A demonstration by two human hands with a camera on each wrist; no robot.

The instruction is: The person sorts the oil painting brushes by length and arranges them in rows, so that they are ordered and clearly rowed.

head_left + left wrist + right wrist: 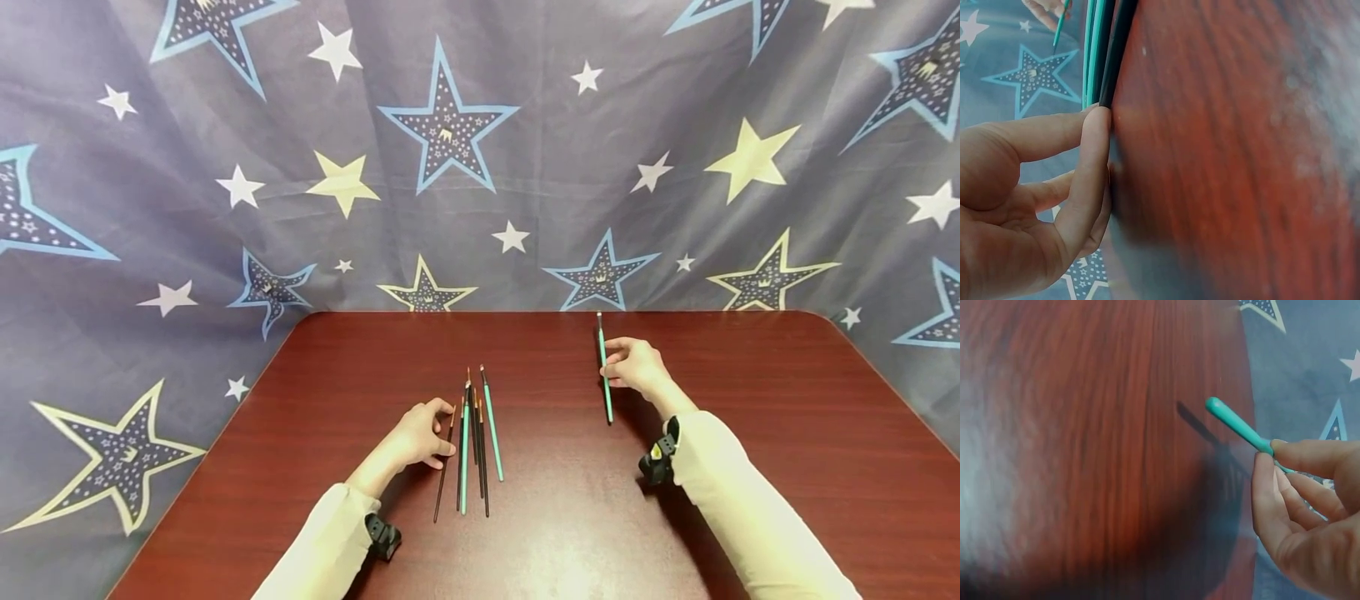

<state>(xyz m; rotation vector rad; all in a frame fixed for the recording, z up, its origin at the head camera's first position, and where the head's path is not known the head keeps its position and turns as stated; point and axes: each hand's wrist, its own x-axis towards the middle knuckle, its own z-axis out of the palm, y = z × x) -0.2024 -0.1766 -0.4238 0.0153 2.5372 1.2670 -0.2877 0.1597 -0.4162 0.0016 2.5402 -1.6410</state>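
Observation:
In the head view my right hand pinches a teal paintbrush toward the far right of the table, bristles pointing away. The right wrist view shows the teal handle between thumb and fingertips, its shadow falling on the wood beside it. My left hand is at the left side of a bunch of paintbrushes and pinches a thin black paintbrush there. Up close, its dark handle meets the thumb and finger. Beside it lie several black brushes and two teal ones, one of them a teal brush at the right edge.
The brushes lie on a reddish-brown wooden table with rounded far corners. Behind its far edge hangs a grey curtain printed with stars. A small black camera is strapped to each wrist.

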